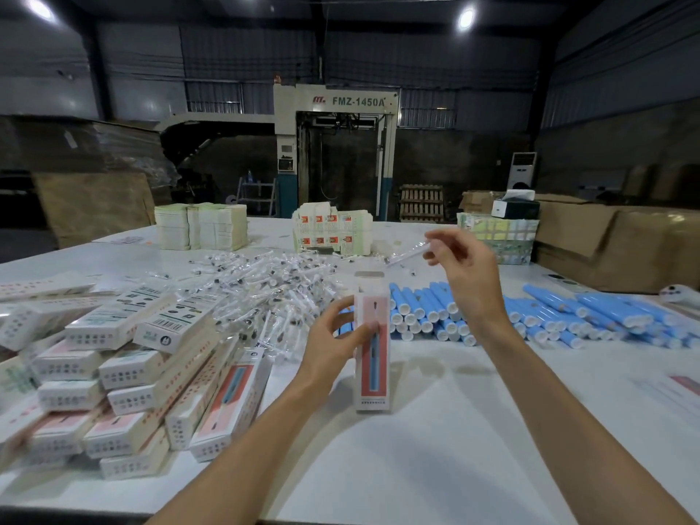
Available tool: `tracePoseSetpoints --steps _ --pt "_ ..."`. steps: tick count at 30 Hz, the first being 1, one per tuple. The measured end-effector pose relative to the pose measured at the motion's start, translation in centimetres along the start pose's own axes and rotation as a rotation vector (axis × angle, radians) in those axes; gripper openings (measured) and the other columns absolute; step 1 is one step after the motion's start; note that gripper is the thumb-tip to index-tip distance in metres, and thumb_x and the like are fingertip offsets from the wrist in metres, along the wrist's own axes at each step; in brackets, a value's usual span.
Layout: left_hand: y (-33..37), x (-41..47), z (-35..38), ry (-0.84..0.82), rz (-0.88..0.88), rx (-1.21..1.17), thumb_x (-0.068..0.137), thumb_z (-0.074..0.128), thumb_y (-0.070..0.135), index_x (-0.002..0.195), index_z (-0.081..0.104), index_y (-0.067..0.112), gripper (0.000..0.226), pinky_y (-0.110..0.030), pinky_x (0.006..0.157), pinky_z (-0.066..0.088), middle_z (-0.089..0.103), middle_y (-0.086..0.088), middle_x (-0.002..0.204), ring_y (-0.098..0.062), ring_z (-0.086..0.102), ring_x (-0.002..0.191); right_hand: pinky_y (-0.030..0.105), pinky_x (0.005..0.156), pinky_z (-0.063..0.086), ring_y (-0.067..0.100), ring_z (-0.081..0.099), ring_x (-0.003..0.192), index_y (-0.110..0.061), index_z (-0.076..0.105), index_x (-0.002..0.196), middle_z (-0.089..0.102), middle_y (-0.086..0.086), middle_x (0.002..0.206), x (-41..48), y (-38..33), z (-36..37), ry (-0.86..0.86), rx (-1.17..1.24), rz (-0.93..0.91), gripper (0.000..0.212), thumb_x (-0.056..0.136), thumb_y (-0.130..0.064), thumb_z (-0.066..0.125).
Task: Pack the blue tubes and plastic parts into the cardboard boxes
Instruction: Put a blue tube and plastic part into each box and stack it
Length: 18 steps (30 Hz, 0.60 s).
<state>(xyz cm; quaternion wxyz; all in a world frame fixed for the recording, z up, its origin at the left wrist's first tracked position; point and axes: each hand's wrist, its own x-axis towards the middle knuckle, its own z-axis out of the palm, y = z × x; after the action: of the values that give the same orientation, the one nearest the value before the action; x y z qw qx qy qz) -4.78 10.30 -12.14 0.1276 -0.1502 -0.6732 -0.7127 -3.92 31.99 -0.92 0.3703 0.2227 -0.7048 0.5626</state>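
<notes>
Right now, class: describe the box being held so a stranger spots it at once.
On the white table, look between the heap of boxes and the blue tubes. The left hand grips one pink-fronted box there. Unlike the heaped ones lying flat, it stands upright, top flap open.

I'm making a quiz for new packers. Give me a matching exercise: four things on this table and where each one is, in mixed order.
Things: 1 upright box; 2 clear plastic part; 3 blue tubes; 4 closed boxes.
Places: A stacked at the table's left; B in the left hand; C in the right hand; D heaped at the right.
Pairs: 1-B, 2-C, 3-D, 4-A.
</notes>
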Motion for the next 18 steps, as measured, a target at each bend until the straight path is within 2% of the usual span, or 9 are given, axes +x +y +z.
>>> tracePoseSetpoints --steps 3,7,12,15,18 --pt "0.2 -0.3 0.2 -0.004 -0.024 -0.028 0.081 0.091 0.04 0.136 0.067 0.034 0.061 -0.053 0.102 0.061 0.079 0.003 0.119 -0.016 0.074 0.115 0.025 0.08 0.059 0.011 0.071 0.088 -0.014 0.058 0.118 0.071 0.0 0.099 0.9 -1.7 0.7 -0.117 -0.138 -0.045 0.016 0.103 -0.014 0.064" --pt "0.4 -0.4 0.3 -0.019 -0.004 -0.031 0.076 0.09 0.047 0.139 0.066 0.034 0.069 -0.045 0.101 0.061 0.078 0.004 0.125 -0.017 0.073 0.119 0.033 0.08 0.059 0.01 0.067 0.085 -0.012 0.057 0.109 0.068 -0.001 0.094 1.5 -2.4 1.9 -0.272 -0.352 -0.123 0.008 0.104 -0.013 0.063" --pt "0.5 -0.6 0.4 -0.021 0.02 -0.036 0.081 0.093 0.042 0.14 0.065 0.036 0.065 -0.02 0.085 0.06 0.079 0.011 0.121 -0.009 0.074 0.115 0.038 0.088 0.057 0.017 0.067 0.091 -0.013 0.064 0.104 0.069 0.002 0.1 1.4 -1.6 3.5 -0.45 -0.472 -0.14 0.004 0.101 -0.011 0.066" --pt "0.5 -0.5 0.3 -0.025 0.018 -0.028 0.087 0.089 0.037 0.14 0.064 0.034 0.059 -0.022 0.088 0.061 0.08 0.009 0.12 -0.011 0.075 0.115 0.03 0.087 0.054 0.014 0.063 0.09 -0.012 0.071 0.097 0.061 0.001 0.104 0.8 -0.5 4.0 -0.464 -0.473 -0.135 0.005 0.097 -0.007 0.069" --pt "0.5 -0.4 0.3 -0.017 0.017 -0.022 0.089 0.088 0.036 0.14 0.064 0.032 0.056 -0.026 0.089 0.061 0.08 0.007 0.12 -0.014 0.075 0.115 0.033 0.092 0.044 0.013 0.052 0.098 -0.015 0.075 0.098 0.066 -0.004 0.1 0.2 0.7 4.0 -0.474 -0.558 -0.181 0.008 0.097 -0.01 0.069"
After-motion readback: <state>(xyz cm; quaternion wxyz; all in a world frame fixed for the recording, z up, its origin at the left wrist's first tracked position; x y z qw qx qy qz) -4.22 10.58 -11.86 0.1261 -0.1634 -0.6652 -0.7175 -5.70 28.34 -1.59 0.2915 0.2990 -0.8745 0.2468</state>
